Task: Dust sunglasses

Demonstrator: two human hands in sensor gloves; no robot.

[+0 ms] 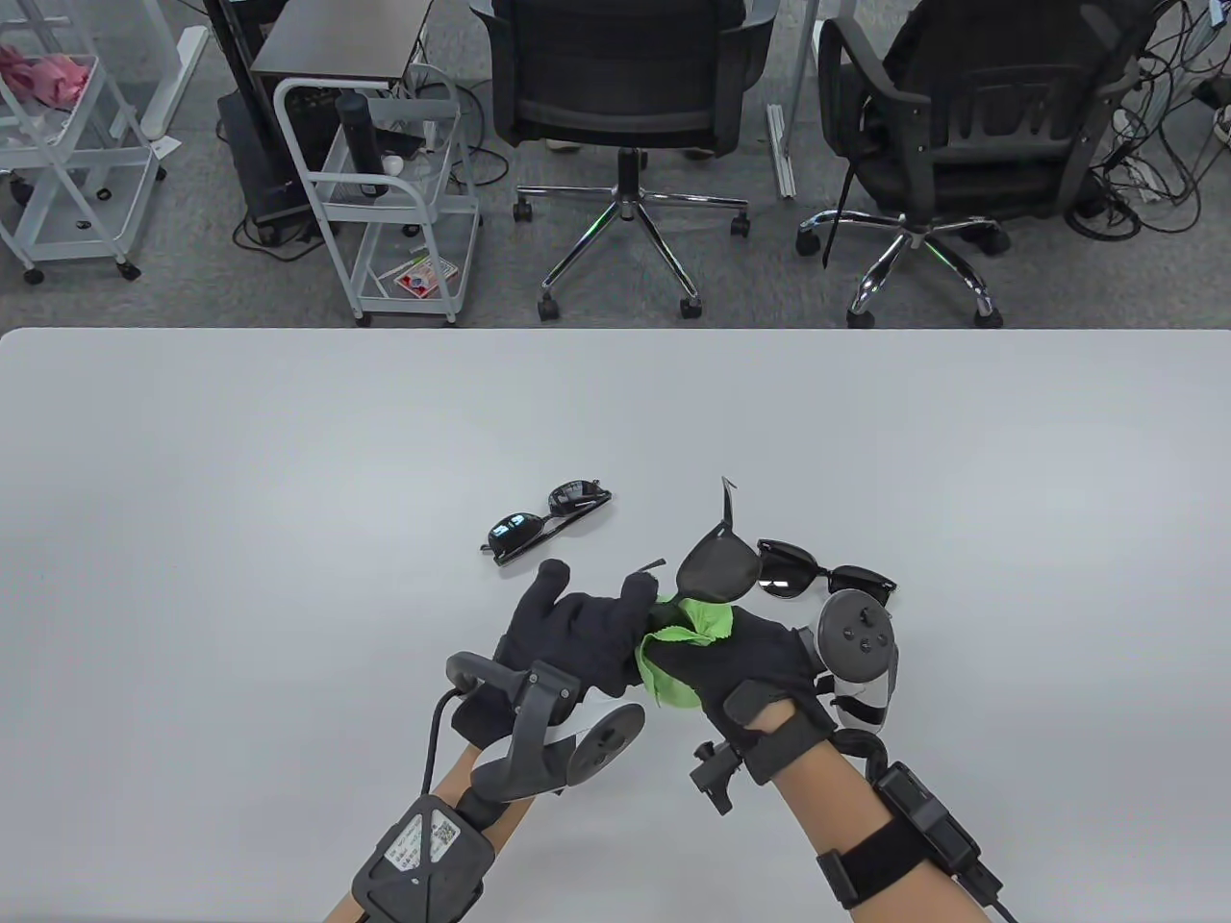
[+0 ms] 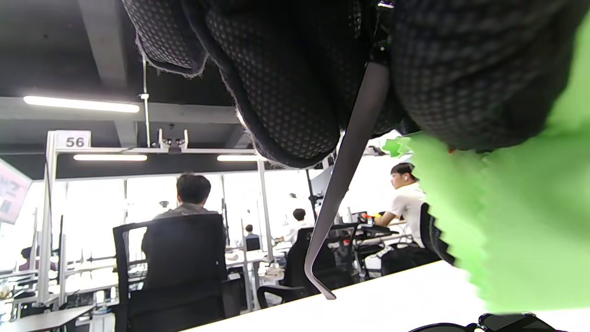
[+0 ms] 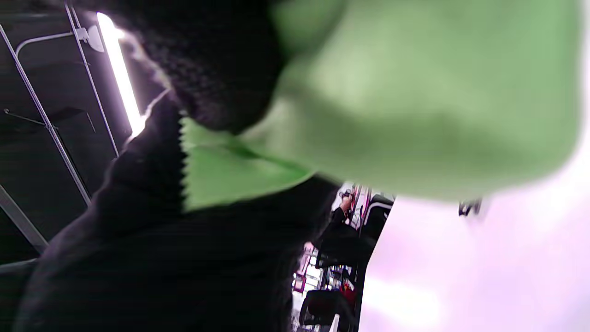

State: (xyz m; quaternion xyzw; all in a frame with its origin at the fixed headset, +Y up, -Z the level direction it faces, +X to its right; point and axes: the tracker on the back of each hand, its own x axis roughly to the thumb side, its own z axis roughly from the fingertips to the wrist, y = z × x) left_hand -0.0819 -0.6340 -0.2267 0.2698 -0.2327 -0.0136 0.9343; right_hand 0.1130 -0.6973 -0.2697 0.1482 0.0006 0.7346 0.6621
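My left hand point(image 1: 577, 630) grips the dark-lensed, thin-framed sunglasses point(image 1: 714, 567) above the desk's point(image 1: 288, 500) near edge; my right hand point(image 1: 760, 663) pinches the crumpled green microfibre cloth point(image 1: 678, 649) against one lens. I should rub lightly and brace the frame. Only the left wrist view shows the temple arm point(image 2: 343, 180) hanging free.

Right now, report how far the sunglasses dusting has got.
Done: nothing provably; no pair shows whether it is clean. In hand: the left hand holds the raised sunglasses while the right hand presses the green cloth to them. Left, possibly: the left pair and right pair, both on the table.
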